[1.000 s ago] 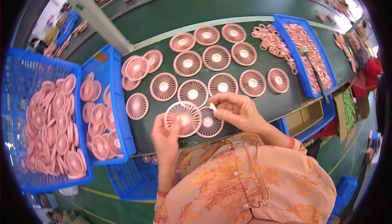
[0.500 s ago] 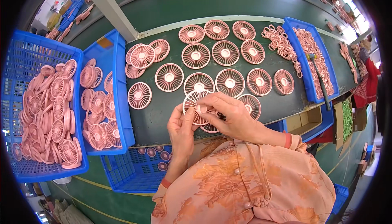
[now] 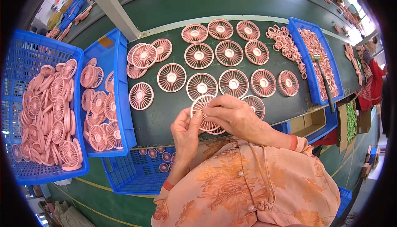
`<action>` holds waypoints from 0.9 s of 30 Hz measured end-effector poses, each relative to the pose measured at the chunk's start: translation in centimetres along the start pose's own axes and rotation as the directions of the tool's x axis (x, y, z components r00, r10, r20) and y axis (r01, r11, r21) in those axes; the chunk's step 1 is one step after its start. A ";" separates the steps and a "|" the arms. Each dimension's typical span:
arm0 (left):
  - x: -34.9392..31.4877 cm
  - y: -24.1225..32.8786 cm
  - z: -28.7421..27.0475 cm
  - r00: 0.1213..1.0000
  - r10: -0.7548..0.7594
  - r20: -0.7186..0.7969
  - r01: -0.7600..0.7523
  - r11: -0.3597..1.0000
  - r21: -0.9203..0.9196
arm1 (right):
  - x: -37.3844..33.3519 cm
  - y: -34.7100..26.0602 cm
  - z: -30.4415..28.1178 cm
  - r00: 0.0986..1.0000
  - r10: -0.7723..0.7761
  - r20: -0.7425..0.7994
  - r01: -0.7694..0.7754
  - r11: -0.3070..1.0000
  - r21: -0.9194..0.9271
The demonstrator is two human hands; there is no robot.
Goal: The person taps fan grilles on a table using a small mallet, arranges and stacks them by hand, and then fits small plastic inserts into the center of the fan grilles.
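Low over the table's near edge, a pink round grille (image 3: pixel 202 101) with thin spokes is tilted in my hands. My left hand (image 3: pixel 186 130) is closed on its left rim, the thumb lying on its face. My right hand (image 3: pixel 237 117) is closed too, its fingertips pressed together at the grille's centre. They cover the hub and whatever small part they pinch. Beyond my hands, several similar pink grilles (image 3: pixel 233 82) lie flat in rough rows on the dark green tabletop (image 3: pixel 169 113). One grille (image 3: pixel 254 106) lies just behind my right hand, partly covered.
Blue crates of pink grilles stand at the left: a mesh crate (image 3: pixel 37 55) and a smaller bin (image 3: pixel 124 115). At the right, a blue tray (image 3: pixel 292 25) holds small pink rings, with a hammer (image 3: pixel 324 80) across it. Loose rings (image 3: pixel 284 41) lie beside it. A post (image 3: pixel 111 8) rises behind.
Both hands and the grille have shifted slightly right and down. My right fingers have closed over the grille's centre, hiding the small pink piece seen there before.
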State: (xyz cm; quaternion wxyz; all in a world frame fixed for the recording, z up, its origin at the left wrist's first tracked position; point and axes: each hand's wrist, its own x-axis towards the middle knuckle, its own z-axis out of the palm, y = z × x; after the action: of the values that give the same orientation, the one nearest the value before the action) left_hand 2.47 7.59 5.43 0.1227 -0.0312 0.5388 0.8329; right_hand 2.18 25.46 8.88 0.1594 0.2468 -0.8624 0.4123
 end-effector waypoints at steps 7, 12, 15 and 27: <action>-0.5 0.8 -0.8 0.992 -0.047 0.116 0.041 0.998 0.053 | -0.1 0.3 -1.1 0.976 -0.131 0.172 0.129 0.991 0.023; -1.1 2.2 -1.2 0.994 0.106 0.015 -0.106 0.956 0.275 | 0.0 -0.4 -0.9 0.998 -0.019 0.053 0.009 0.983 0.181; -1.4 3.0 -2.9 0.874 0.486 0.030 -0.282 0.454 0.845 | -0.6 0.4 -1.7 0.987 0.159 -0.016 -0.152 0.964 0.217; 1.5 3.9 -5.0 0.811 0.553 0.192 -0.326 0.156 0.932 | -3.3 3.1 -5.0 0.949 0.204 -0.241 -0.208 0.978 0.010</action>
State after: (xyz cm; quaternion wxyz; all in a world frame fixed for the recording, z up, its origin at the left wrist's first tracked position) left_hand -0.30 1.77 6.51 -0.1848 0.1236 0.9109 0.3477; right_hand 3.49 32.02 8.35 0.2209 0.1024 -0.8608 0.4470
